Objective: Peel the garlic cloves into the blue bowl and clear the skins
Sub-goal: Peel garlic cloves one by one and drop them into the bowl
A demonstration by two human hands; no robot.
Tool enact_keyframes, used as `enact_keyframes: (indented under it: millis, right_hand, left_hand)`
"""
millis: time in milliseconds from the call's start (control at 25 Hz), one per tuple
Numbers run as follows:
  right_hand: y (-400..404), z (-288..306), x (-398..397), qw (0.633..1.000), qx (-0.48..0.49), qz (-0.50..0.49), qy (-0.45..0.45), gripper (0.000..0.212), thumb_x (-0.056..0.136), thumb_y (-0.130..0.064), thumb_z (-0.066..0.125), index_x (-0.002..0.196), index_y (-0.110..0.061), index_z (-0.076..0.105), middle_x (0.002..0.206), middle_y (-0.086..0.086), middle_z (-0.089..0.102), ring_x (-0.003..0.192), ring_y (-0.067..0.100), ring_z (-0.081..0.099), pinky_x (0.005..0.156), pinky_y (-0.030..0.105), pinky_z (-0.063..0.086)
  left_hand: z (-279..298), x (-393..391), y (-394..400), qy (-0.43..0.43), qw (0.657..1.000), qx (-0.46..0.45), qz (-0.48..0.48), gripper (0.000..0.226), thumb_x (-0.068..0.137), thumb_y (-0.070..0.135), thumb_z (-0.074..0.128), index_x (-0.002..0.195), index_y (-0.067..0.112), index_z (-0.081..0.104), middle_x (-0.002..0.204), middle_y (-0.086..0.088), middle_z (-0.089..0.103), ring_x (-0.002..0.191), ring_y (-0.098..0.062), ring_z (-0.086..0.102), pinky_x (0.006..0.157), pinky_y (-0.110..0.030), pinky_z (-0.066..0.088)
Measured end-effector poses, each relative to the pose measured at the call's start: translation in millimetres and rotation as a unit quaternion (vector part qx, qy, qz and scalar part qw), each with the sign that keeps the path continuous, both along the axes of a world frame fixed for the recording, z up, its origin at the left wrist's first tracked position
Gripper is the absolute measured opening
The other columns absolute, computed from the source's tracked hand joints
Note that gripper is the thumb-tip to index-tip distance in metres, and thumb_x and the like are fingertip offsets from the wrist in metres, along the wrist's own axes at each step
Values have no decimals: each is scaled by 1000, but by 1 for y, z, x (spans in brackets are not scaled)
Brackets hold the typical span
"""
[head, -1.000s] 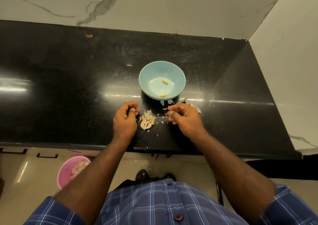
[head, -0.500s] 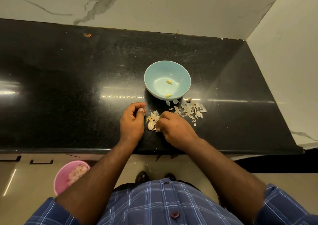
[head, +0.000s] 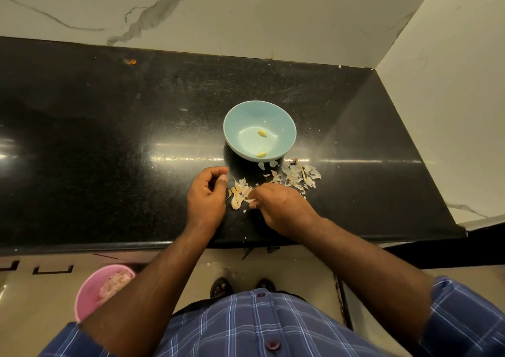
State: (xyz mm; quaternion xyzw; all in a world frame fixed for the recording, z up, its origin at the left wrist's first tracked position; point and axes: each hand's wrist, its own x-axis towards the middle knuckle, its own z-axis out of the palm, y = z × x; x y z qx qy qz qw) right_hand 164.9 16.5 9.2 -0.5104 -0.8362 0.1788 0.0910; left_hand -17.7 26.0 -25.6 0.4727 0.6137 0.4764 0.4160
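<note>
A light blue bowl (head: 259, 116) stands on the black counter (head: 109, 138) with two peeled yellow cloves (head: 262, 133) inside. Just in front of it lies a small cluster of unpeeled garlic cloves (head: 238, 192). My right hand (head: 284, 206) rests on the counter, its fingertips pinched on a clove at the right edge of that cluster. My left hand (head: 207, 192) sits curled to the left of the cluster, fingers bent, nothing visible in it. A scatter of papery skins (head: 297, 175) lies to the right of the bowl's front.
A pink bin (head: 93, 294) holding skins stands on the floor below the counter edge at the left. Marble walls close off the back and the right side. A small orange speck (head: 130, 61) lies far back left.
My right hand has moved left from beside the skins to the clove cluster and pinched a clove. The skin pile on the right is now uncovered. The left hand barely moved.
</note>
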Motion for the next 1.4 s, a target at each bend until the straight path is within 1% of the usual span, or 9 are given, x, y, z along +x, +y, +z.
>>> enact_keyframes:
  millis: [240, 360, 560, 680, 800, 920, 1040, 1240, 1400]
  right_hand:
    - [14, 19, 18, 990, -52, -70, 108, 19, 91, -7, 71, 107, -16, 78, 101, -4, 72, 94, 10, 66, 86, 28, 56]
    - [19, 36, 17, 959, -119, -138, 217, 18, 84, -10, 81, 99, -16, 73, 87, -8, 75, 82, 5, 71, 79, 25, 59]
    - [17, 40, 19, 929, -157, -160, 293, 23, 77, -10, 87, 95, -12, 72, 85, 1, 77, 82, 15, 75, 81, 40, 63]
    - [12, 40, 16, 871, -176, -206, 410, 24, 79, -6, 84, 99, -9, 73, 89, 6, 77, 85, 17, 75, 80, 33, 62]
    - [6, 37, 9, 804, -202, -245, 502, 16, 85, -4, 77, 100, -9, 75, 96, 8, 77, 90, 14, 73, 83, 29, 59]
    - [-1, 32, 2, 746, -229, -266, 566, 13, 90, -5, 71, 101, -9, 76, 106, 15, 76, 100, 21, 73, 88, 34, 59]
    - [-3, 32, 0, 696, -240, -282, 615, 13, 90, -5, 70, 102, -6, 76, 104, 15, 77, 99, 25, 74, 84, 33, 59]
    - [-2, 36, 5, 754, -216, -283, 551, 12, 89, -6, 74, 99, -10, 77, 100, 13, 77, 98, 27, 74, 89, 39, 60]
    - [1, 40, 11, 762, -221, -295, 533, 19, 85, -7, 78, 105, -7, 77, 98, 14, 77, 94, 27, 74, 89, 41, 61]
  left_hand:
    - [19, 3, -2, 88, 987, 72, -110, 19, 96, 19, 67, 107, 34, 70, 108, 16, 68, 100, -1, 63, 81, -17, 51]
    - [28, 11, -2, 22, 981, 35, -188, 19, 93, 19, 73, 109, 29, 75, 101, 12, 75, 98, -7, 69, 81, -23, 56]
    - [34, 17, -3, -60, 978, -1, -199, 17, 86, 13, 79, 102, 14, 78, 89, 0, 79, 83, -11, 74, 71, -22, 56]
    - [37, 22, -2, -164, 972, -48, -162, 24, 81, 20, 79, 102, 7, 75, 84, -8, 77, 73, -14, 68, 66, -23, 55]
    - [40, 26, 3, -259, 950, -93, -150, 27, 83, 15, 75, 104, -3, 71, 77, -12, 71, 66, -16, 61, 60, -22, 53]
    - [46, 32, 3, -315, 927, -142, -145, 13, 87, 7, 71, 98, 0, 68, 75, -9, 71, 66, -14, 64, 61, -20, 55]
    - [47, 35, 0, -324, 916, -174, -163, 4, 94, 5, 64, 94, 3, 68, 74, -8, 69, 67, -12, 65, 59, -18, 54]
    - [44, 31, 4, -243, 939, -163, -180, 21, 87, 23, 75, 96, 4, 70, 77, -6, 70, 72, -15, 63, 64, -25, 51]
    - [46, 33, 12, -197, 958, -136, -155, 40, 67, 34, 87, 91, 8, 68, 78, -7, 64, 61, -13, 54, 58, -28, 45]
